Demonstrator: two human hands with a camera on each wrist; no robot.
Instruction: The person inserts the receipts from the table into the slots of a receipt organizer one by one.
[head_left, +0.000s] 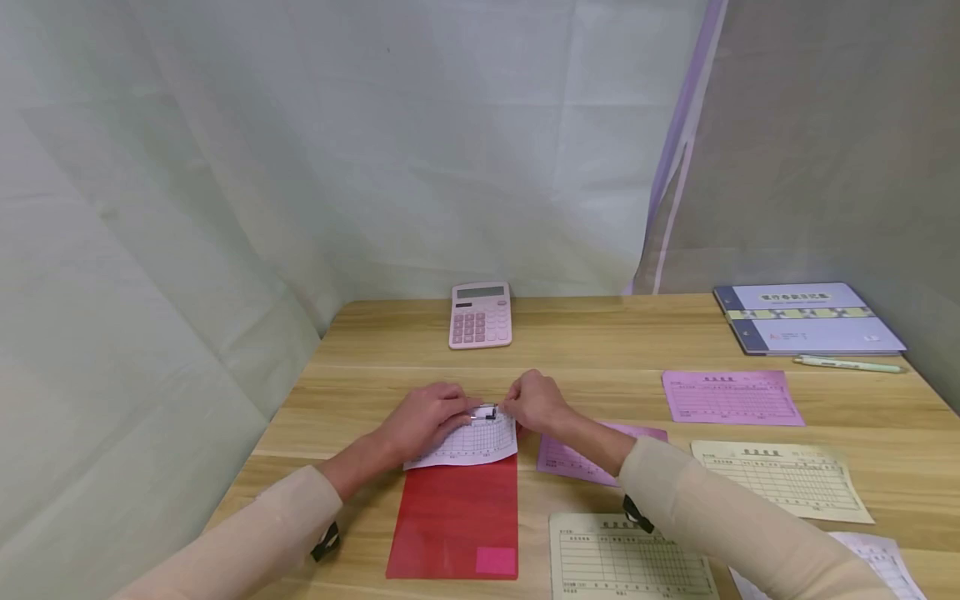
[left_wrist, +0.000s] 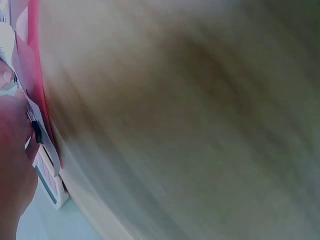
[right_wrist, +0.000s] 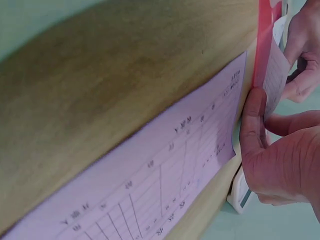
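Note:
A red file folder (head_left: pixel 453 521) lies on the table with a white receipt form (head_left: pixel 461 448) over its upper part. At the form's top edge sits a metal clip (head_left: pixel 486 413) with black ends. My left hand (head_left: pixel 431 418) grips the clip's left side with curled fingers; much of the clip is hidden beneath them. On the other side, my right hand (head_left: pixel 536 402) pinches the upper right edge of the form between thumb and fingers. In the right wrist view, the right index finger (right_wrist: pixel 256 107) lies along the folder's edge.
A pink calculator (head_left: pixel 480 317) stands at the back. Pink forms (head_left: pixel 731 397) and yellow forms (head_left: pixel 783 479) lie to the right, one pink form partly under my right forearm. At the back right are a ledger (head_left: pixel 810 325) and a light green pen (head_left: pixel 847 363).

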